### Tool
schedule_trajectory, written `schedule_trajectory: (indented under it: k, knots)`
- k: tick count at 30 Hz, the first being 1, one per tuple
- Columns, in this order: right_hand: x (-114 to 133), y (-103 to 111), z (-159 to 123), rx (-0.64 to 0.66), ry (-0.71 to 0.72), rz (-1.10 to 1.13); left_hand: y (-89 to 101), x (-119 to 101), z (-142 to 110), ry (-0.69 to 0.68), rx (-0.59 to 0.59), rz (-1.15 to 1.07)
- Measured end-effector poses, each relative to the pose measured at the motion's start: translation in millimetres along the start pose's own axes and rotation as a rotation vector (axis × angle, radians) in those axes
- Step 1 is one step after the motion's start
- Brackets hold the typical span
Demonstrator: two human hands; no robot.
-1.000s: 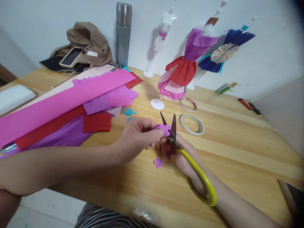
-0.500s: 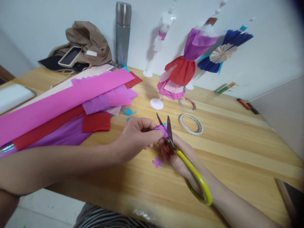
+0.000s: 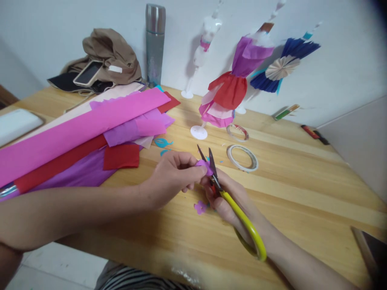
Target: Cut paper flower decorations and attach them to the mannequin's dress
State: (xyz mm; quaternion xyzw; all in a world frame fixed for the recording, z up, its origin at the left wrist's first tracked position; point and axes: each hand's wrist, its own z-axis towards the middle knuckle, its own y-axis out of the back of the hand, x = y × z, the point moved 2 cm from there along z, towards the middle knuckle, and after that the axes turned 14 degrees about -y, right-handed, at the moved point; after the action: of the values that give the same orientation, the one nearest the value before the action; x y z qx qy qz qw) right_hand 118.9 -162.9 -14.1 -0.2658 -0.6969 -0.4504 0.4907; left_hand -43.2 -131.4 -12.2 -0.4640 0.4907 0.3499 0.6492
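Between the thumb and fingers of my left hand is a small piece of purple paper. My right hand is closed around scissors with yellow handles. Their dark blades point away from me, slightly parted, with the purple paper between them. On the wooden table just below my hands lies a purple paper flower. Blue paper cutouts rest beyond my left hand. Part of my right fingers is hidden behind the scissors.
Long strips of pink paper and red paper spread over the left side. Tape rolls lie to the right. Behind them stand a mannequin in a paper dress, other small mannequins and a flask. A phone rests on brown cloth.
The scissor blades have closed slightly on the purple paper. Both hands keep nearly the same place; the whole view has shifted a little.
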Motion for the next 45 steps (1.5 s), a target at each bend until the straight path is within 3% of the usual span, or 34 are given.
schedule_trajectory:
  k: [10,16,24,36,45]
  knots:
    - [-2.3,0.5,0.4,0.003,-0.007,0.046,4.1,-0.3,-1.5,-0.037,0.056,-0.059]
    - [0.6,0.9,-0.2,0.029,-0.034,0.069,1.6,-5.8,-1.2,-0.057,-0.001,-0.013]
    - [3.5,0.8,-0.1,0.036,0.008,0.078,0.1,-5.8,-0.7,-0.025,0.013,0.0]
    - [3.6,0.8,-3.5,-0.026,-0.004,-0.085,0.1,-2.5,-2.1,-0.012,0.01,-0.024]
    - [-3.9,0.5,-3.1,-0.017,0.001,0.0,0.8,1.7,-4.7,-0.025,0.026,-0.052]
